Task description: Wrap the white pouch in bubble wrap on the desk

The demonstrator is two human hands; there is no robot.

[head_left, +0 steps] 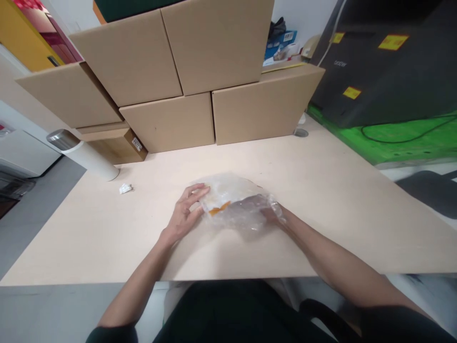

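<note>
A clear plastic bag (233, 200) lies on the pale wooden table (107, 233), with something orange showing through it. My left hand (185, 212) rests at the bag's left edge, fingers stretched and touching the plastic. My right hand (271, 212) is pushed inside the bag from the right; the plastic blurs it, and its fingers cannot be made out.
Stacked cardboard boxes (171, 76) line the table's back edge. A white cylinder flask with a metal cap (84, 155) lies at the left, near a small crumpled white scrap (125, 188). A black printer (389, 57) on a green mat (403, 138) stands at the right.
</note>
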